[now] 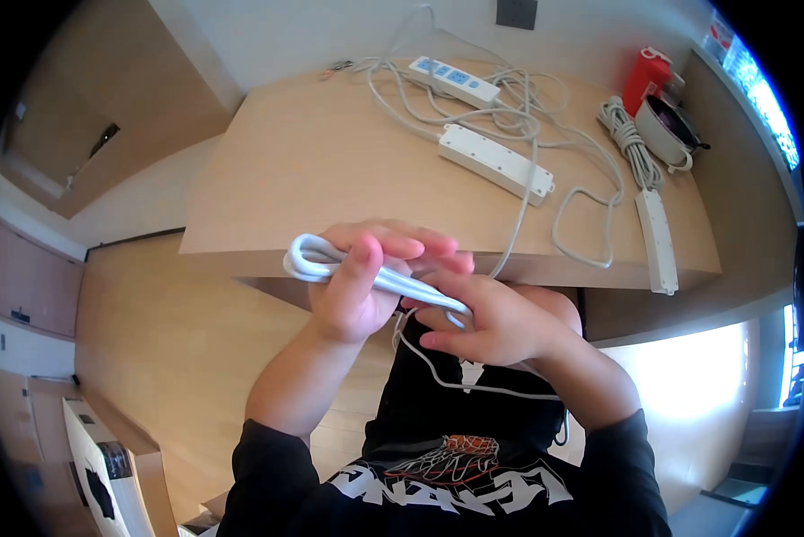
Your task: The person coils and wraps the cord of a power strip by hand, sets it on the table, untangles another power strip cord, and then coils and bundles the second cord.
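1 folded cable [400, 283] | L hand [353, 291], R hand [500, 318]: grip clamped on it | wht pot [652, 134] (contents unclear)

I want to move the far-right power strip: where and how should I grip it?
Probably best from the front, once the right hand releases the folded cord: pinch the near end of the power strip top and bottom. That end juts past the table, leaving its underside likely reachable; the bundled cord lies at the far end.
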`<action>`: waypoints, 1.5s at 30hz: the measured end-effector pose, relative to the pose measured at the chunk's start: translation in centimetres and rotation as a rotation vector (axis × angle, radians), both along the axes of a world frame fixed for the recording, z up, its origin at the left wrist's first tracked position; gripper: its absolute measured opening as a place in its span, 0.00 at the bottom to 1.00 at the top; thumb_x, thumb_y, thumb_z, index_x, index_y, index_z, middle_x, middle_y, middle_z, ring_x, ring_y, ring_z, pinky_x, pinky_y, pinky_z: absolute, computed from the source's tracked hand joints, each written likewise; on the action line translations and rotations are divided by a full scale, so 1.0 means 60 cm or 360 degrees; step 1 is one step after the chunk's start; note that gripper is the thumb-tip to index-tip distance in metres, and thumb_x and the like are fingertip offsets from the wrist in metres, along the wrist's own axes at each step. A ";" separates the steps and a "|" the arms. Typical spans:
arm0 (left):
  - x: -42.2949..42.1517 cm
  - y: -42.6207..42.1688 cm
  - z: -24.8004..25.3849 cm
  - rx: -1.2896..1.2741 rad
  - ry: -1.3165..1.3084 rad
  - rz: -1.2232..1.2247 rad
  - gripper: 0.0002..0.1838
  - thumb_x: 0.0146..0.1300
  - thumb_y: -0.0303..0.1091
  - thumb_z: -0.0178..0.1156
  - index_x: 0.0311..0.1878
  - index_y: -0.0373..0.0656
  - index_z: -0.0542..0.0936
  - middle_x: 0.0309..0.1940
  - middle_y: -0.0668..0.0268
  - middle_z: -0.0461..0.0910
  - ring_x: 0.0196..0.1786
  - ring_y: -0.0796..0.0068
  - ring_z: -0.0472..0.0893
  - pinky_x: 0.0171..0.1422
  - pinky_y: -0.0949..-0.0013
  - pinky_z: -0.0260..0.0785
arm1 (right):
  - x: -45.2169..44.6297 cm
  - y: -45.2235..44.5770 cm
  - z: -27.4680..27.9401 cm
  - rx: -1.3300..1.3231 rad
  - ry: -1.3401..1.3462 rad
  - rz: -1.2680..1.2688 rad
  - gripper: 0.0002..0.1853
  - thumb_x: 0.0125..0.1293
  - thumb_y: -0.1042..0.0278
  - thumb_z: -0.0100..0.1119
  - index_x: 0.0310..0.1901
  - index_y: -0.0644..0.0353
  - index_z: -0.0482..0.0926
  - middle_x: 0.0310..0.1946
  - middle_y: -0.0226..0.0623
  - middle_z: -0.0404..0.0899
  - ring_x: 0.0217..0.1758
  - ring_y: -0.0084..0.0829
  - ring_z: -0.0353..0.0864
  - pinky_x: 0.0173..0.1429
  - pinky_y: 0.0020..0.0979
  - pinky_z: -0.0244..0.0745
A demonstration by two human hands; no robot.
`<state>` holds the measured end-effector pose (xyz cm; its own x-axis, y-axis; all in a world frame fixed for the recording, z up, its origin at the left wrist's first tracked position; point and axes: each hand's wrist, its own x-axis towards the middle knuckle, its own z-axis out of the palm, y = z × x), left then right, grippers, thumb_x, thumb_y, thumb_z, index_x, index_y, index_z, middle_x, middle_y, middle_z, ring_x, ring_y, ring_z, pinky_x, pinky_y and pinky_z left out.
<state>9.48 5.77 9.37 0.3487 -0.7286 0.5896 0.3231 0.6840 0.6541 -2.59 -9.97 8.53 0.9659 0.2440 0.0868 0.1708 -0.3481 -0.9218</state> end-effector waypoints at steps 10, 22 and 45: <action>0.003 -0.007 -0.010 0.0168 0.0137 0.0266 0.27 0.66 0.30 0.63 0.66 0.34 0.70 0.49 0.49 0.82 0.49 0.54 0.85 0.64 0.47 0.71 | 0.061 0.015 -0.041 0.0125 -0.0398 0.0095 0.12 0.71 0.65 0.52 0.50 0.64 0.73 0.32 0.54 0.78 0.36 0.55 0.79 0.41 0.47 0.73; 0.015 -0.045 -0.028 -0.0279 0.0501 -0.0236 0.24 0.71 0.24 0.54 0.69 0.39 0.67 0.49 0.43 0.81 0.35 0.47 0.86 0.40 0.51 0.82 | 0.078 -0.029 -0.070 0.0954 0.0501 0.0886 0.11 0.76 0.67 0.47 0.51 0.64 0.75 0.40 0.36 0.83 0.42 0.30 0.83 0.52 0.30 0.75; -0.029 -0.010 0.048 0.0254 -0.0071 0.0474 0.13 0.77 0.45 0.48 0.42 0.45 0.70 0.17 0.73 0.64 0.14 0.84 0.60 0.17 0.78 0.52 | -0.002 0.067 -0.019 -0.0475 -0.0019 -0.0407 0.19 0.68 0.60 0.61 0.45 0.66 0.67 0.28 0.54 0.80 0.30 0.54 0.82 0.35 0.46 0.76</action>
